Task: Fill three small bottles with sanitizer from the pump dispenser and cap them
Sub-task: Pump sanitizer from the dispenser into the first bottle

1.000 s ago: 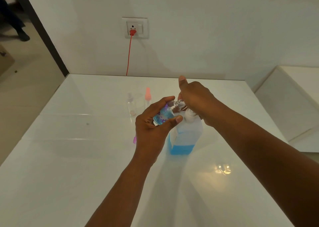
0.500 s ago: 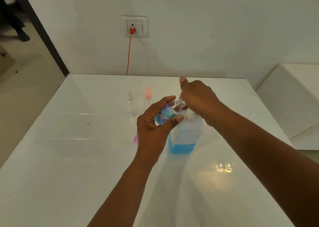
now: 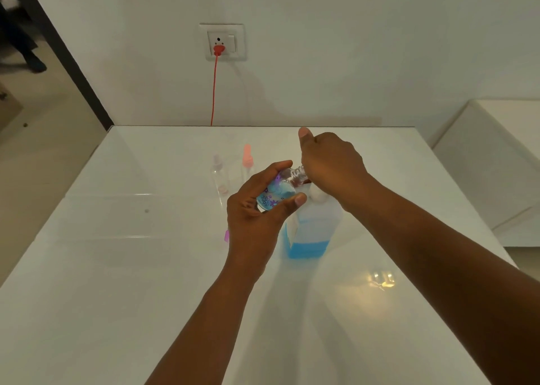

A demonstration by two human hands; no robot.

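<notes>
Left hand [image 3: 257, 209] grips a small flower-printed bottle [image 3: 274, 194], fingers and thumb curled round its body, tilting its threaded neck toward the right hand [image 3: 331, 166]. Right hand rests curled on top of the pump dispenser [image 3: 312, 229], thumb raised; the pump head is hidden beneath it, so I cannot tell how the fingers hold it. Blue sanitizer sits low in the dispenser, just right of the left wrist. Beyond the left hand stand a clear bottle [image 3: 219, 175] and a pink-capped bottle [image 3: 247, 162] on the white table [image 3: 117, 297]. A small purple piece [image 3: 226, 235] peeks out at the left hand's left edge.
</notes>
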